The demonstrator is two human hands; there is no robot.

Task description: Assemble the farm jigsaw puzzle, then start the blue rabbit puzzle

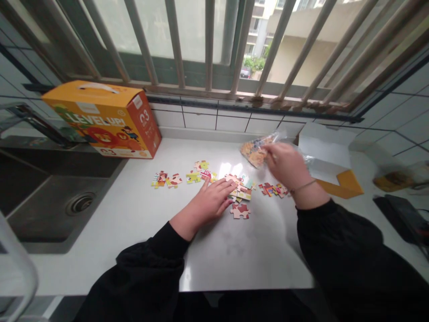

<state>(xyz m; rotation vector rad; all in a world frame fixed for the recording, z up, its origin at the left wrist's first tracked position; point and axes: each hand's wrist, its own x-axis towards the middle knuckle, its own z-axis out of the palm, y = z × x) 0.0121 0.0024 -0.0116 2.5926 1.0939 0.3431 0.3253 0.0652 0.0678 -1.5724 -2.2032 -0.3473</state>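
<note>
My left hand lies flat on the counter, its fingers stretched over several loose jigsaw pieces. A brown-patched jigsaw piece sits just below its fingertips. Farther left are pieces with a small figure and a red barn. My right hand is closed in a pinch at the edge of a clear plastic bag with orange and blue printed pieces in it. Beneath that hand, colourful pieces rest on the counter, partly hidden by the wrist.
An orange cardboard box with a handle stands at the back left, beside a sink with a tap. At the right is an opened white and yellow box. Window bars rise behind the white counter.
</note>
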